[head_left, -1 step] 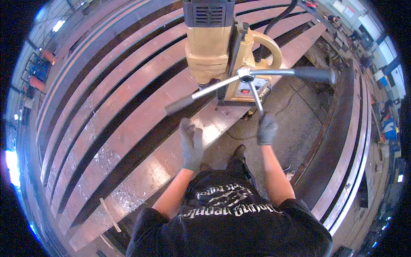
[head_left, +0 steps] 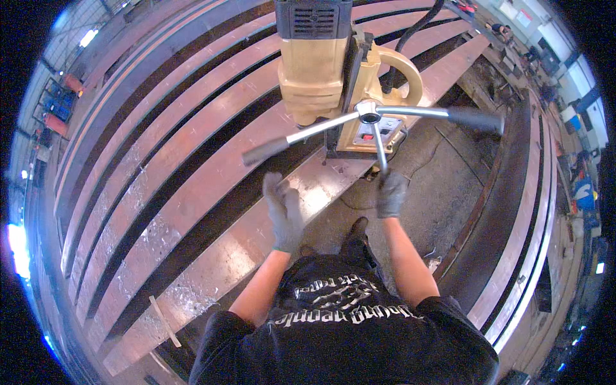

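Note:
A yellow and black magnetic drill (head_left: 312, 80) stands upright on the nearest long steel beam. On its side is a feed handle (head_left: 369, 110) with three metal spokes and dark grips. My right hand (head_left: 391, 194), in a grey glove, is closed round the grip of the spoke pointing toward me. My left hand (head_left: 283, 212), also gloved, hangs empty above the beam (head_left: 218, 263), its fingers apart, just below the left spoke's grip. A control panel (head_left: 371, 136) with a red switch shows behind the spokes. The drill's lower tip is partly hidden by the left spoke.
Several long steel beams (head_left: 186, 160) lie side by side with dark gaps between them, metal chips scattered on some. More steel members (head_left: 513, 256) lie to the right. A black cable (head_left: 420, 29) runs from the drill. A thin strip (head_left: 165, 322) lies across the near beam's left end.
The feed handle has turned slightly clockwise; my right hand has moved left with its grip. The left spoke's grip has shifted a little left, and my left hand has moved slightly left.

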